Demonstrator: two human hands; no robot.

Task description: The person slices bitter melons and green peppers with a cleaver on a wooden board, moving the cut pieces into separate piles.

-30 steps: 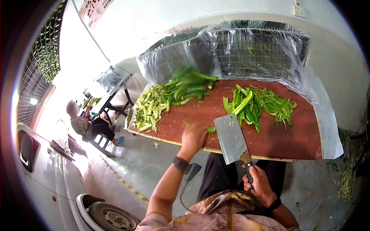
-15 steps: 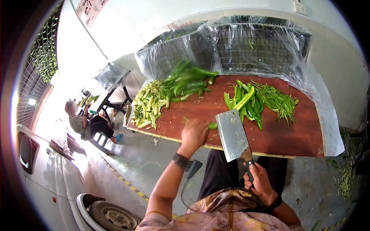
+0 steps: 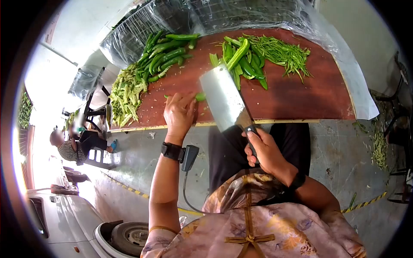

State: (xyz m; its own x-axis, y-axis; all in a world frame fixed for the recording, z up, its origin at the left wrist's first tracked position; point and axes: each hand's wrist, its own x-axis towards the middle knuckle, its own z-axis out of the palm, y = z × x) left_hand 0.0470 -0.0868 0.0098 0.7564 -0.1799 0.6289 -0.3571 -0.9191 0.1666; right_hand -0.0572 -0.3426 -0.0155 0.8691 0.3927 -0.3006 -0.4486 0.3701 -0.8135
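Note:
My left hand (image 3: pixel 179 112) lies closed over a green pepper (image 3: pixel 200 96) on the red-brown board (image 3: pixel 309 105); the pepper's two ends show on either side of the fingers. In my right hand (image 3: pixel 263 150) is the black handle of a cleaver (image 3: pixel 223 96). Its broad blade is raised over the board's front edge, just right of that pepper. Behind the blade lie split green peppers (image 3: pixel 247 64). A heap of thin green shreds (image 3: pixel 279 53) sits to their right. Whole green peppers (image 3: pixel 163 56) are piled at the back left, beside pale pepper cores (image 3: pixel 127 94).
Crates wrapped in clear plastic (image 3: pixel 172 21) stand along the board's back edge. At the far left another person (image 3: pixel 77 144) sits by a small table. A white vehicle (image 3: pixel 69 219) is at lower left. Scraps (image 3: pixel 379 148) lie on the floor at right.
My view has tilted down, so the board sits higher in the picture. The whole-pepper pile, blurred before, now looks still. Left hand stays on its pepper; right hand keeps the cleaver.

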